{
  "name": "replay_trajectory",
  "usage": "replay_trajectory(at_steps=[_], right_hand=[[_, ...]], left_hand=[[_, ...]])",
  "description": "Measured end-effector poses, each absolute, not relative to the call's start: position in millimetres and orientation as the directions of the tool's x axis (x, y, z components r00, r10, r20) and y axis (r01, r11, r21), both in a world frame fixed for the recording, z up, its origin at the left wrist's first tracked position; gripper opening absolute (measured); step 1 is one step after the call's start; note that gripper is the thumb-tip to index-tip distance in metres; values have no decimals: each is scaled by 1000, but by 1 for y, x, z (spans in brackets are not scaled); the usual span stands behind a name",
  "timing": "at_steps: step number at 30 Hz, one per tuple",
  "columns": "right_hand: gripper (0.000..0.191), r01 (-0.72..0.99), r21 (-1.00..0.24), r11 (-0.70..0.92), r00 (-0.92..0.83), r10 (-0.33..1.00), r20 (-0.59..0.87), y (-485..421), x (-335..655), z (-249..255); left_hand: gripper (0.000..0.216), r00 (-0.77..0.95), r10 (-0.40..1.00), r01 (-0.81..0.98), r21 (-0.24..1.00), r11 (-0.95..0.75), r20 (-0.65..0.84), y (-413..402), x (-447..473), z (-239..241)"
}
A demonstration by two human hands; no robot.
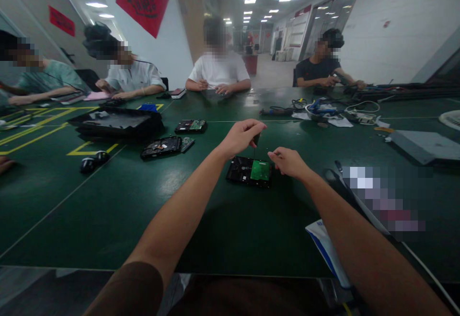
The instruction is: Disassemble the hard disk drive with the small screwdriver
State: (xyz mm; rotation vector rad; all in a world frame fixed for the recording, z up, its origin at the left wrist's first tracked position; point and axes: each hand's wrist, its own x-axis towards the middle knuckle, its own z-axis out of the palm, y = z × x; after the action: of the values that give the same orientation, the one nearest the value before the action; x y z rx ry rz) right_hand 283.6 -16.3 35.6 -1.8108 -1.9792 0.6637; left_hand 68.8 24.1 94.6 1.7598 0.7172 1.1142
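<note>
A black hard drive (pixel 237 171) with a green circuit board (pixel 260 170) on its right half lies on the table in front of me. My left hand (pixel 241 138) is closed above the drive's far edge, gripping a screwdriver (pixel 255 150) whose thin shaft points down to the board. Its handle is mostly hidden by my fingers. At the drive's right end is my right hand (pixel 288 161), fingers closed in a pinch. Whatever may be between those fingertips is too small to make out.
Two more hard drives (pixel 161 147) (pixel 190 125) lie to the left, before a black tray (pixel 115 122). Cables (pixel 321 109) and a grey metal box (pixel 426 146) are at the right. A white and blue packet (pixel 325 246) lies under my right forearm. Several people sit around the table.
</note>
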Motion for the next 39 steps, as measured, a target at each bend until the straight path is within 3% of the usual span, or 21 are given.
replay_trajectory(at_steps=[5, 14, 21, 39], right_hand=[[30, 764, -641, 79, -133, 990, -37, -15, 288, 32], [44, 645, -762, 66, -283, 946, -157, -20, 285, 35], [39, 506, -862, 45, -329, 933, -145, -16, 290, 21], [36, 477, -876, 71, -348, 931, -114, -10, 294, 10]], left_hand=[[23, 404, 848, 8, 925, -379, 344, 24, 67, 98], [22, 421, 841, -1, 928, -374, 339, 22, 67, 99], [24, 444, 825, 5, 920, -392, 349, 22, 66, 100], [29, 482, 744, 65, 828, -558, 463, 23, 66, 97]])
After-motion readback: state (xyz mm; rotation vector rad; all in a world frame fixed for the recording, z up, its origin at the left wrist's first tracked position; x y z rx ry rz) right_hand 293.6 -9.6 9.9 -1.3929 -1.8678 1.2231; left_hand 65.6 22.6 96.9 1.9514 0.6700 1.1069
